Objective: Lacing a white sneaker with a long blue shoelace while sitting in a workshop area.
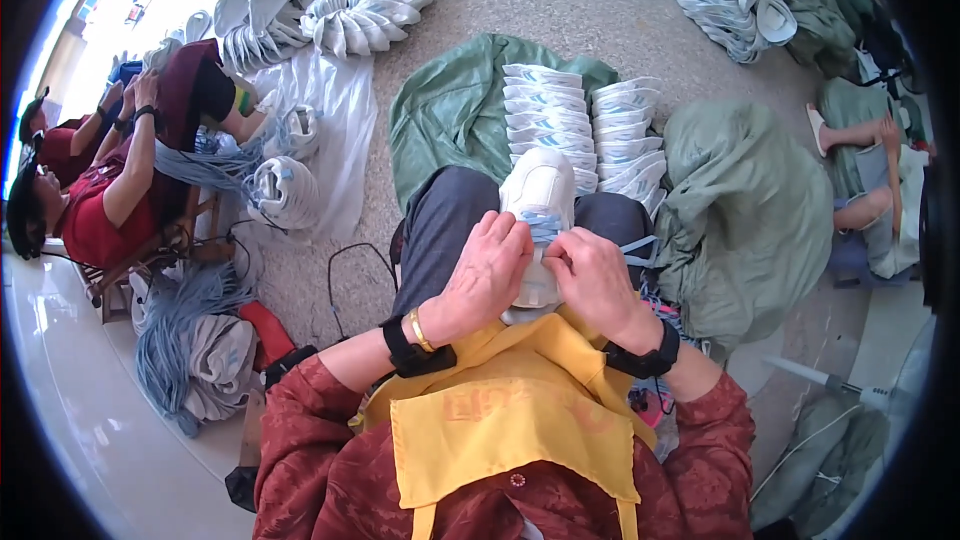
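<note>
1. A white shoe (540, 202) lies on the person's lap, between the knees, with its toe pointing away from the body.
2. The left hand (487, 275) rests on the left side of the shoe. Its fingers are bent and pressed together on the pale blue lace (543, 225).
3. The right hand (592, 280) is on the right side of the shoe. Its fingertips pinch the same lace near the middle of the shoe, very close to the left fingertips.
4. Both wrists carry a black band; the left wrist has also a gold bangle (418, 330).
5. A yellow apron (510, 410) covers the body under the hands.
6. Just beyond the knees, two rows of white shoes (585, 125) stand on a green sack (450, 105).
7. A second green sack (745, 210), full, lies at the right, near the right knee.
8. At the left, another person in red (95, 200) sits on a wooden chair, with blue laces (170, 330) heaped on the floor beside.
9. More white shoes (365, 5) are piled far at the top left.
</note>
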Tool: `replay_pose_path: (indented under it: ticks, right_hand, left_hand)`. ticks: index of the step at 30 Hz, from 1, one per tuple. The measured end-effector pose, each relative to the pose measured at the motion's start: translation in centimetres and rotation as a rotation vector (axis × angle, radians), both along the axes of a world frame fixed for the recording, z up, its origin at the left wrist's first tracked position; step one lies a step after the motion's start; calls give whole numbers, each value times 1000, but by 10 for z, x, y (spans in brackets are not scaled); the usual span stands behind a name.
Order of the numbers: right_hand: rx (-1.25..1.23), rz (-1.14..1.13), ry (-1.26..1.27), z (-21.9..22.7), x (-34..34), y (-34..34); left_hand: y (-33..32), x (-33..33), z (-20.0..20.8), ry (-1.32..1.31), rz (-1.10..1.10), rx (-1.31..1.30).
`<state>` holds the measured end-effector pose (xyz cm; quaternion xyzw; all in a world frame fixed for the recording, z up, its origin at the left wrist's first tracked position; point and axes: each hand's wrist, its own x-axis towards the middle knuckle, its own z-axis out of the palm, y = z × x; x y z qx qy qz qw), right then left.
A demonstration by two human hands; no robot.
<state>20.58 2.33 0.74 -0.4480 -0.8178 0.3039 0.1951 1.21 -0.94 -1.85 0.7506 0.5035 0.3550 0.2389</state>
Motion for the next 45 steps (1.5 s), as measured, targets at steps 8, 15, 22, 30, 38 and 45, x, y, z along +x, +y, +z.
replay_pose_path:
  ticks: [8,15,22,30,38,45]
  right_hand:
    - [-159,18,-10,20,10,13]
    - [-174,14,11,21,13,15]
    - [-167,17,-2,20,10,14]
    - [-200,-9,77,23,16,14]
    - [-313,-69,76,49,42,32]
    - [-467,33,134,47,30,32]
  left_hand:
    - [3,-12,5,27,-11,33]
    - [0,-57,18,27,-25,-166]
    - [4,-29,23,44,-42,-52]
    - [3,-30,6,-57,-34,-121]
    - [-17,-151,24,106,235,-301]
    - [-62,-296,-9,399,596,-337]
